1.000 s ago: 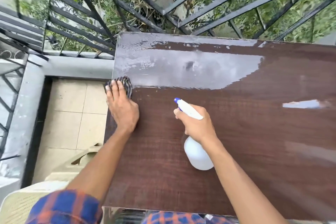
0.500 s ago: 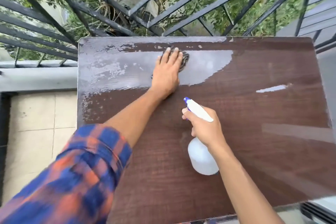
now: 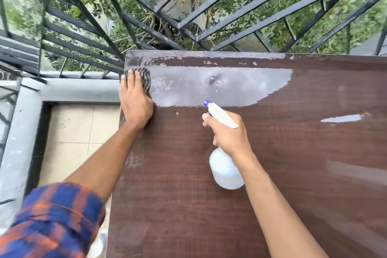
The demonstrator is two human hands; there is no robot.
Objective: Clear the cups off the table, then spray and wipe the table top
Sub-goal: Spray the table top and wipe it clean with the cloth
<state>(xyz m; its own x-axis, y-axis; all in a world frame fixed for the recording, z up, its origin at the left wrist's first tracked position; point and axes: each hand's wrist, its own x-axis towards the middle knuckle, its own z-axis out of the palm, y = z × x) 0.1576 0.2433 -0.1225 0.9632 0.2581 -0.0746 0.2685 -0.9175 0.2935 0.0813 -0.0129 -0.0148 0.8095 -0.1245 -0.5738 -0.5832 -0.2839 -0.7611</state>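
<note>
A dark brown wood-grain table top [image 3: 272,174] fills the right of the head view, with a wet shiny band across its far part. My left hand [image 3: 135,102] lies flat with straight fingers on a dark striped cloth [image 3: 144,78] at the table's far left corner, pressing it onto the wet surface. My right hand [image 3: 227,134] grips the neck of a white spray bottle [image 3: 225,168] with a blue nozzle, held just above the middle of the table, nozzle pointing towards the far left. No cups are in view.
A black metal railing [image 3: 188,16] runs right behind the table's far edge, with greenery beyond. A grey concrete ledge [image 3: 79,90] and beige floor tiles [image 3: 69,132] lie to the left of the table. Something pale sits low by the table's near left corner.
My left hand has slid the cloth from the far middle of the table back to the far left corner. My right hand and the spray bottle have stayed about where they were.
</note>
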